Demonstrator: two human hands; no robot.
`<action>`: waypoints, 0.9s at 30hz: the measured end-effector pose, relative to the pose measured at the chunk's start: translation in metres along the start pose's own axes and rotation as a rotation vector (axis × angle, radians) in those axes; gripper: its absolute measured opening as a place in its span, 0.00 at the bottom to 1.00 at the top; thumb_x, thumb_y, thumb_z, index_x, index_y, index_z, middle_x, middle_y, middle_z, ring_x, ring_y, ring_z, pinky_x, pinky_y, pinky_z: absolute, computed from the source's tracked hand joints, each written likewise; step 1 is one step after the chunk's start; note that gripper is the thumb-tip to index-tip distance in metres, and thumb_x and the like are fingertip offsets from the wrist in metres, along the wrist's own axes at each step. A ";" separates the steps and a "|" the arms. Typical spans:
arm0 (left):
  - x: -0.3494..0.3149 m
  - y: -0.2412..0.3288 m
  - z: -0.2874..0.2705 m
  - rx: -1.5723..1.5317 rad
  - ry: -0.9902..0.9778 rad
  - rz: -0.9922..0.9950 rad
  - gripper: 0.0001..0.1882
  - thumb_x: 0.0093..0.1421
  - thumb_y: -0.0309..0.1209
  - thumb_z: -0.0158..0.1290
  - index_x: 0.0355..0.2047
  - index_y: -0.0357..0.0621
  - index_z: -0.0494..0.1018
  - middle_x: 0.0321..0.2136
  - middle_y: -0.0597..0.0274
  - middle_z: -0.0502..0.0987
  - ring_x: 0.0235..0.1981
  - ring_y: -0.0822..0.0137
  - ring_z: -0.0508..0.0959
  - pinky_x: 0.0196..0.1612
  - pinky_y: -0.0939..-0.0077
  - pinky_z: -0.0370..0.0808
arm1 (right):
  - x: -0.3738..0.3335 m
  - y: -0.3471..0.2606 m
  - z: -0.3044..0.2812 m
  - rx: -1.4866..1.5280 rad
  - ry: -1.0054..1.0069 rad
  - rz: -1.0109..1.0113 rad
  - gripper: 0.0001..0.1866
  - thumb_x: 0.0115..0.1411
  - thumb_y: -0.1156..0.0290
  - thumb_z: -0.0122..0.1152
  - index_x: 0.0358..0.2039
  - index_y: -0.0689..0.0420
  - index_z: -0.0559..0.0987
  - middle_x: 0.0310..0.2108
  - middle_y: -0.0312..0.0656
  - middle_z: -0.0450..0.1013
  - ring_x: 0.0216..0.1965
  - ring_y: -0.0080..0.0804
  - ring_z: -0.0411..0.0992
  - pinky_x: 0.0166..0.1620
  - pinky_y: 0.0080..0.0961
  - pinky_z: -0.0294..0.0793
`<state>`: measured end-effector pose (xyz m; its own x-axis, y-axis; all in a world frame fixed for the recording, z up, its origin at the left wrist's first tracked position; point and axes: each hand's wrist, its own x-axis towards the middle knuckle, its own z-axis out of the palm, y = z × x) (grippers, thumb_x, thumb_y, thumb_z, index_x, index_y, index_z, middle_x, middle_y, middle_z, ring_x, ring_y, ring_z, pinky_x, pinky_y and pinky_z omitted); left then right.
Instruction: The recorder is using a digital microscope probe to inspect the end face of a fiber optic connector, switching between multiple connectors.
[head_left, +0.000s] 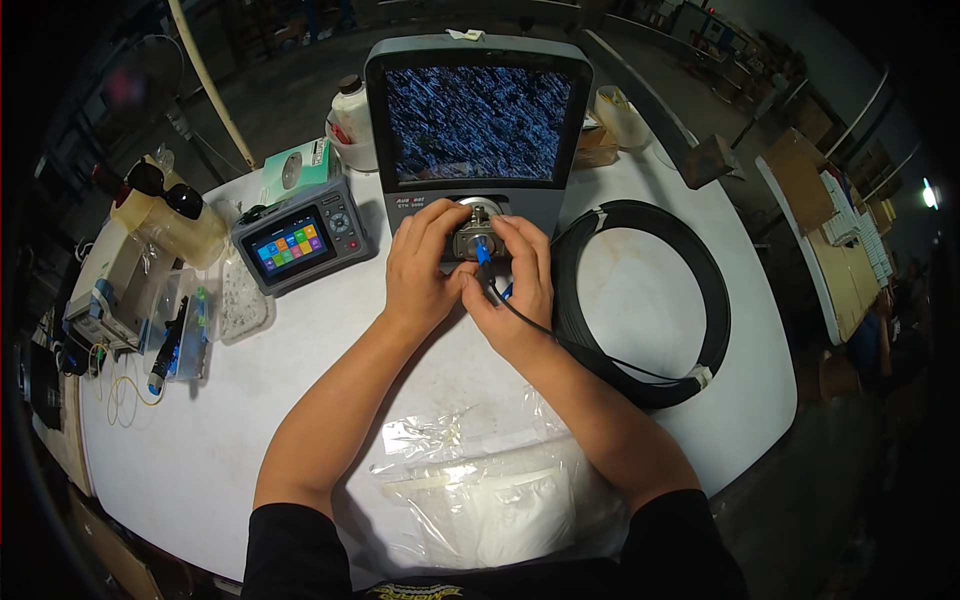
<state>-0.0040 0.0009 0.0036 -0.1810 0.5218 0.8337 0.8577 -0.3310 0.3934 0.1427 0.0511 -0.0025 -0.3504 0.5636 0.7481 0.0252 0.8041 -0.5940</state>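
Note:
My left hand (425,265) curls round the left side of a small metal connector holder (466,243) on the front of a grey fibre-inspection microscope (420,200). From the right, my right hand (522,285) closes on the same holder, its thumb low beside the cable. A blue fibre connector (483,252) sits in the holder, and its black cable (520,318) runs under my right wrist towards a coil of black cable (720,310). Above my hands, the microscope's screen (475,125) shows a dark, blue-speckled picture. My fingers hide part of the holder.
Left of the microscope stand a handheld tester (300,243) with a lit screen and a green-white box (296,172). Further left are sunglasses (165,187), a plastic tray (178,325) and a black pen-like tool (168,350). Clear plastic bags (490,500) lie near my body.

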 end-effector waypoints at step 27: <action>-0.006 -0.001 0.004 0.002 0.003 0.060 0.37 0.48 0.27 0.68 0.62 0.44 0.73 0.57 0.51 0.76 0.54 0.46 0.76 0.57 0.55 0.73 | 0.004 0.004 -0.002 -0.083 -0.029 -0.168 0.42 0.50 0.78 0.73 0.68 0.60 0.68 0.68 0.51 0.68 0.66 0.57 0.66 0.68 0.49 0.66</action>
<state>-0.0019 0.0009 -0.0032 -0.1312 0.4985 0.8569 0.8677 -0.3602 0.3424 0.1435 0.0571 -0.0014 -0.3828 0.4157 0.8250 0.0413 0.8998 -0.4343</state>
